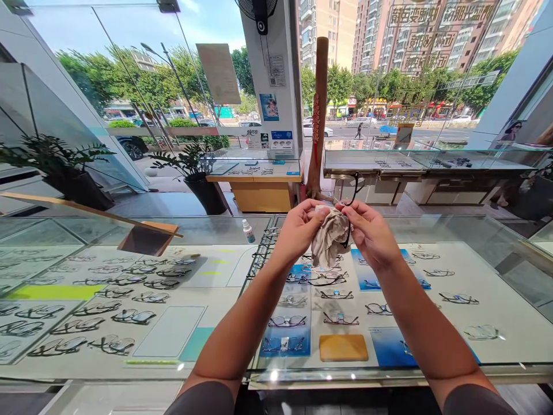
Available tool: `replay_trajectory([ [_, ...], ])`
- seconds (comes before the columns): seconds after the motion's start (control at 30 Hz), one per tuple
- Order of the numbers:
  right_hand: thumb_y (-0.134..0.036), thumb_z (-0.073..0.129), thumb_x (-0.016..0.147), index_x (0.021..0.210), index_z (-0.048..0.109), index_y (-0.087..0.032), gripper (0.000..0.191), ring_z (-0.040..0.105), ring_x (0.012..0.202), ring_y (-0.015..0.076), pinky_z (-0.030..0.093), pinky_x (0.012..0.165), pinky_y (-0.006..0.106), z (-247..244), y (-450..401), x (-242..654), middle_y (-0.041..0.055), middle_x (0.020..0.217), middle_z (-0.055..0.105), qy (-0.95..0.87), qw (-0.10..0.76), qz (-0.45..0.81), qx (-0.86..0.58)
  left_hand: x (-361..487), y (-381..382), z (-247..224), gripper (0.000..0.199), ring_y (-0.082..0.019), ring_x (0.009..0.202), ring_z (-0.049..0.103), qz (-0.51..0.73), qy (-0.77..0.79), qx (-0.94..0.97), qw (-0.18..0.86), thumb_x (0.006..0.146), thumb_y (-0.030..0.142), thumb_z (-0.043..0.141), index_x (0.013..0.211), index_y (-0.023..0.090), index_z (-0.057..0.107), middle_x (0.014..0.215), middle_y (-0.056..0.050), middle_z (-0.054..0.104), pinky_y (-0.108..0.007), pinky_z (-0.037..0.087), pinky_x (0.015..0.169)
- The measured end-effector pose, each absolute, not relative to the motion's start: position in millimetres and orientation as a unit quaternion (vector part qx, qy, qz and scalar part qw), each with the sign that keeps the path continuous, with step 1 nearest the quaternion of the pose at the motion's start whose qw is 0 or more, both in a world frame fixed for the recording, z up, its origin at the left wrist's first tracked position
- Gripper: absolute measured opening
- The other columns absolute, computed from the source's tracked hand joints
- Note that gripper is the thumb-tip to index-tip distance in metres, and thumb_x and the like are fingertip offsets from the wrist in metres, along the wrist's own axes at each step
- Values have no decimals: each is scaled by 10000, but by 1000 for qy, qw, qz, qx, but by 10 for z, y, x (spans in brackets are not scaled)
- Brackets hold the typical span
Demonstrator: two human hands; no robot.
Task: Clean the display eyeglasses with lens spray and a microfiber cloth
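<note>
Here, we hold a pair of dark-framed eyeglasses with thin temple arms in mid-air, above the far part of the counter, one arm of the frame raised and much of the rest hidden by a crumpled, pale greyish cloth. Our left hand is closed in a pinch, thumb and fingers gripping the cloth; our right hand is nearly closed too, its fingertips nipping the frame beside it.

Below us lies a long glass-topped display counter with a pale metal front edge, and our forearms reach across that edge. Under the glass we see rows of assorted eyeglasses and a flat yellow-brown rectangular case near the front. A small white plastic bottle stands upright left of our hands, well apart from them; farther left, a tilted wooden-framed panel takes up part of the top. To our right, the counter's glass runs on past the forearm.

Beyond the far edge, grey floor separates us from a low wooden-fronted showcase, a black-potted leafy plant and a tall brown wooden trunk, with street-facing windows behind.
</note>
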State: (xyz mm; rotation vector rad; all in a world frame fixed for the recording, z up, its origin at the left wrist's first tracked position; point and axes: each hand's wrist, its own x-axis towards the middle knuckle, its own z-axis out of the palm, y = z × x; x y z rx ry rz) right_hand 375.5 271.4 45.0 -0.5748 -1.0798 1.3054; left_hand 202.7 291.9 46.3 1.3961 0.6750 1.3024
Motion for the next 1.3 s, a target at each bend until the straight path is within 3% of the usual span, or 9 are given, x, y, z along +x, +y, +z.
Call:
replay_trajectory([
  [0.23, -463, 1006, 722, 902, 792, -249, 352, 670, 827, 110, 572, 741, 217, 432, 2750, 3735, -10, 980, 778, -453, 622, 593, -238, 2056, 2880, 424, 548, -102, 531, 595, 494, 264, 586, 585, 823, 605, 894, 1079, 191, 645, 701, 13, 719, -205, 435, 525],
  [0.37, -468, 1017, 700, 852, 782, -234, 365, 653, 776, 105, 559, 672, 205, 437, 2771, 3740, -8, 945, 766, -438, 630, 600, -226, 2158, 2839, 386, 643, -129, 663, 680, 488, 238, 523, 657, 747, 502, 982, 1169, 171, 629, 831, -11, 749, -249, 553, 674],
  [0.47, -463, 1015, 708, 831, 783, -233, 348, 634, 776, 105, 557, 680, 204, 426, 2804, 3754, -9, 923, 749, -433, 646, 592, -209, 2243, 2827, 340, 631, -146, 797, 709, 470, 219, 526, 674, 759, 512, 972, 1187, 142, 691, 952, -52, 760, -259, 567, 779],
  [0.6, -466, 973, 778, 853, 802, -245, 289, 604, 762, 114, 541, 663, 215, 391, 2866, 3780, -3, 890, 728, -449, 653, 578, -193, 2259, 2839, 293, 550, -112, 735, 646, 455, 223, 565, 651, 845, 613, 876, 1102, 143, 751, 907, -45, 740, -222, 511, 712],
  [0.7, -457, 966, 789, 850, 796, -251, 274, 619, 785, 124, 554, 697, 229, 377, 2905, 3802, -2, 898, 734, -451, 657, 575, -183, 2212, 2851, 293, 561, -109, 696, 602, 453, 217, 585, 637, 880, 667, 814, 1067, 141, 756, 862, -41, 716, -221, 478, 669],
  [0.83, -479, 981, 758, 850, 786, -241, 322, 653, 840, 132, 573, 759, 241, 387, 2900, 3801, 6, 954, 755, -441, 663, 575, -190, 2208, 2848, 284, 539, -113, 697, 585, 448, 199, 620, 613, 859, 605, 860, 1101, 136, 755, 871, -41, 704, -220, 459, 652],
  [1.0, -486, 983, 746, 881, 778, -250, 341, 684, 880, 144, 598, 824, 270, 390, 2796, 3705, 3, 993, 777, -433, 659, 585, -187, 2321, 2805, 218, 583, -139, 776, 621, 555, 218, 604, 529, 833, 569, 889, 1229, 161, 757, 956, -48, 737, -242, 503, 737],
  [1.13, -469, 981, 750, 878, 777, -247, 327, 722, 904, 152, 616, 847, 285, 374, 2734, 3616, 13, 1035, 819, -434, 659, 584, -189, 2359, 2785, 218, 497, -108, 693, 553, 603, 248, 590, 476, 887, 593, 832, 1131, 162, 787, 854, -17, 707, -218, 462, 664],
  [1.3, -418, 964, 776, 846, 765, -256, 267, 763, 975, 182, 610, 1012, 352, 378, 2734, 3609, 20, 1018, 845, -456, 685, 537, -187, 2320, 2834, 276, 516, -117, 701, 557, 607, 239, 581, 487, 917, 659, 771, 1054, 163, 808, 818, -26, 700, -220, 451, 653],
])
